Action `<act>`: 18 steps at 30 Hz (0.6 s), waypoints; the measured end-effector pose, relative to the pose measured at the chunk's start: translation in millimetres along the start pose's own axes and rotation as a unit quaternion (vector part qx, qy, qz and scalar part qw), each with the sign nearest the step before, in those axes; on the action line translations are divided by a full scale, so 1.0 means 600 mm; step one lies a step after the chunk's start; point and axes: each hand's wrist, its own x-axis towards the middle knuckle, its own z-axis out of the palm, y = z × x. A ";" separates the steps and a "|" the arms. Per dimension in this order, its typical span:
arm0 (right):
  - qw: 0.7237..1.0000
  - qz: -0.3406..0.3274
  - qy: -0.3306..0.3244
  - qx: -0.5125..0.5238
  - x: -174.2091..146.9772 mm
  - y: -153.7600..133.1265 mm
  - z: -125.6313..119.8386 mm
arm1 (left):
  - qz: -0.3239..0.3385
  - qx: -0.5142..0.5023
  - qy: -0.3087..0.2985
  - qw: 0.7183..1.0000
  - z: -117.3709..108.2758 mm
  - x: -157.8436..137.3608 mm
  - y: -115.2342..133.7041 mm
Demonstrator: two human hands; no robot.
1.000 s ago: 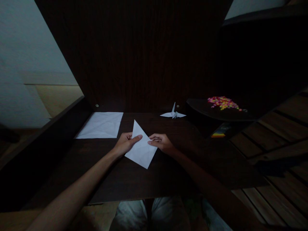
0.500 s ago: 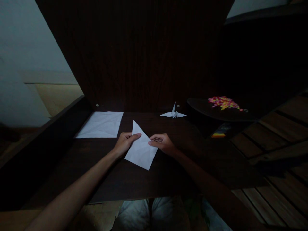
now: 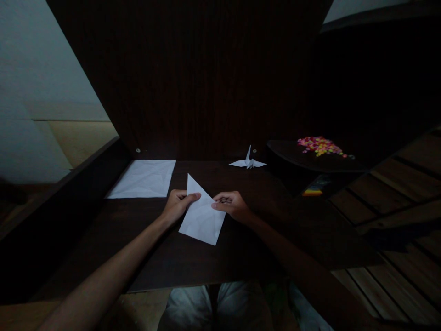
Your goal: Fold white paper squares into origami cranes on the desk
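A folded sheet of white paper, pointed at its upper left corner, is held over the dark desk between my two hands. My left hand pinches its left edge, thumb lying on top and fingers behind. On the other side, my right hand grips the right edge between thumb and curled fingers. Beyond my right hand a white origami crane stands near the back panel with its wings spread. A creased flat sheet of white paper lies to the left of my left hand.
A raised side board borders the desk on the left. At the right, a small rounded shelf carries a pile of colourful little pieces. Under it sits a yellow-orange item. A tall dark panel closes off the back.
The folded paper has turned slightly in my hands, its top corner shifting a little left and its lower edge a little right. Both hands keep their grip.
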 end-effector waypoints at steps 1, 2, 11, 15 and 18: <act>1.000 -0.002 0.003 -0.002 0.000 0.001 -0.001 | 0.008 -0.009 -0.011 1.000 -0.001 0.000 -0.001; 1.000 -0.005 0.005 -0.005 0.001 0.001 -0.002 | 0.014 -0.020 -0.023 0.999 -0.002 0.000 -0.001; 1.000 -0.004 0.010 -0.002 -0.001 -0.002 -0.003 | 0.026 -0.008 -0.020 0.999 -0.003 -0.001 0.002; 1.000 -0.002 0.008 -0.002 -0.001 0.000 -0.002 | 0.038 0.021 0.000 0.999 -0.002 0.001 -0.002; 1.000 -0.009 0.004 0.000 -0.001 0.003 -0.001 | 0.039 0.031 0.006 0.999 -0.002 0.000 -0.002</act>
